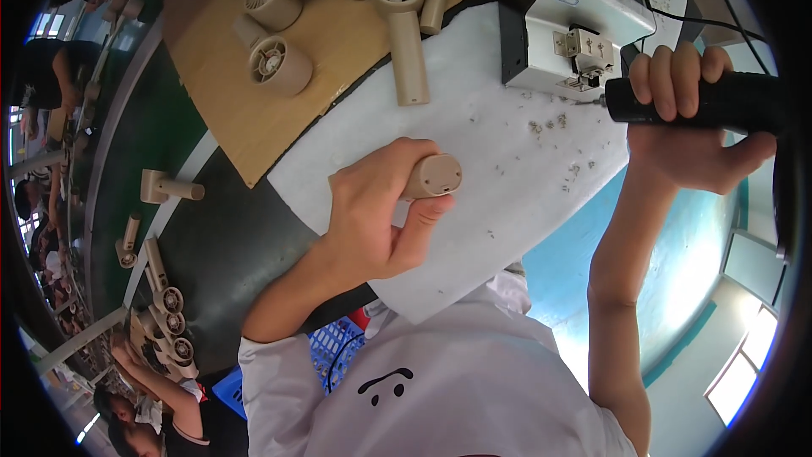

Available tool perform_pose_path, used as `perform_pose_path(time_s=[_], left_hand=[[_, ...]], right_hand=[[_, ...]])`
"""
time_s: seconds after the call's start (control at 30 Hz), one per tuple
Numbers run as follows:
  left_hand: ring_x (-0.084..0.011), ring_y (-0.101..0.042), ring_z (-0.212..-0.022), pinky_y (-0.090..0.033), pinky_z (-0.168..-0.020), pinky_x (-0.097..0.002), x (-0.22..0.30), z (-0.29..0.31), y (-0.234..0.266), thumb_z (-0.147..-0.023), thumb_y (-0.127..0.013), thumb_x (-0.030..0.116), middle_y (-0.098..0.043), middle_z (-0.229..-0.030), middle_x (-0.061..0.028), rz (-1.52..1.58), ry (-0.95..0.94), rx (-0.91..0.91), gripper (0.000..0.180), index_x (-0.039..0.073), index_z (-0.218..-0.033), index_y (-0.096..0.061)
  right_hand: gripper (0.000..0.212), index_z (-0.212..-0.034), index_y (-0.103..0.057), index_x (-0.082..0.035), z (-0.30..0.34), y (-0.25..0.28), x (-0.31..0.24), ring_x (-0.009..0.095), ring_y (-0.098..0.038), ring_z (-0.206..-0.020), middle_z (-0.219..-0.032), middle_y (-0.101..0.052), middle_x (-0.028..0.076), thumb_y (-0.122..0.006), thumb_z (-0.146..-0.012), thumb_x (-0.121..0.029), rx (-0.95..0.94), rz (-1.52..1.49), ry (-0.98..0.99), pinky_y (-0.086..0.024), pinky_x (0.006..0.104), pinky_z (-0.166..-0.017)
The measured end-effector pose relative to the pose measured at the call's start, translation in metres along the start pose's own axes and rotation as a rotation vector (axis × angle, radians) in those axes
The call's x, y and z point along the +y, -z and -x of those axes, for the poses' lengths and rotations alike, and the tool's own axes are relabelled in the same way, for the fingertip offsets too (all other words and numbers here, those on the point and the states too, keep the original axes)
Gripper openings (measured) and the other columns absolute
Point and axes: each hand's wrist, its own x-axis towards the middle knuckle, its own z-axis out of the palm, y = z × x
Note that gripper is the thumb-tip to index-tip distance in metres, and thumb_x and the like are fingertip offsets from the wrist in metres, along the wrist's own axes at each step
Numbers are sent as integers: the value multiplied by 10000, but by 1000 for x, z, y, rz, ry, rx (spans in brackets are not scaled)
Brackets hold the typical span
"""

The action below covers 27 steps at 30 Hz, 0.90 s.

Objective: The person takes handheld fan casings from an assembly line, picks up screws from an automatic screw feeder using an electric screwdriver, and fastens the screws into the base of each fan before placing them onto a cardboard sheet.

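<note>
My left hand [368, 216] is closed around a beige handheld fan [441, 174], whose handle end points up and shows small holes; the rest of it is hidden by my fingers. At the right, my right hand [677, 148] grips a black electric screwdriver [626, 101] lying level. Its thin bit points left, close to the front of a white screw feeder [545, 38] with a metal fitting. I cannot tell whether the bit touches a screw. Loose small screws [550, 124] are scattered over the white sheet [338, 173] between the hands.
Several beige fans [408, 42] lie on brown cardboard [207, 59] at the far side. More fans [169, 300] rest on the dark green bench at the left, where a co-worker's arm [139, 368] reaches in. A blue basket [334, 347] stands below. Cables [706, 21] run behind the feeder.
</note>
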Motion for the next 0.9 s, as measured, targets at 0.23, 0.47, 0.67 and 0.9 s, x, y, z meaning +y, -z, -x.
perform_pose_path(time_s=[0.23,0.47,0.67,0.9], left_hand=[[-306,-562,-597,-465,-548,-364,-3,-9,-27,-836,-691,172,-579,-736,-124,-7,-145,-19,264,-15,-973,-564],[-239,-534,-567,-446,-535,-295,-7,-3,-24,-785,-681,37,-574,-737,-112,-40,-120,-16,230,-23,-975,-566],[-233,-525,-548,-431,-513,-298,-3,-3,-24,-789,-691,55,-566,-717,-110,-34,-122,-24,226,-20,-964,-570],[-231,-519,-543,-425,-503,-301,-4,-1,-24,-773,-698,51,-555,-694,-97,-29,-131,-10,239,-7,-967,-571]], right_hand=[[465,-912,-413,-125,22,-66,-1,94,-459,-567,-649,-453,-27,-668,-797,-496,0,-296,47,-415,240,-614],[456,-909,-404,-128,25,-91,20,94,-472,-542,-649,-470,-26,-697,-802,-462,-32,-386,35,-424,235,-568],[469,-913,-406,-135,27,-94,24,84,-499,-554,-662,-495,-28,-705,-797,-478,-78,-324,65,-437,229,-551],[465,-913,-408,-138,29,-89,21,79,-504,-550,-663,-507,-29,-719,-795,-464,-81,-327,71,-439,223,-549]])
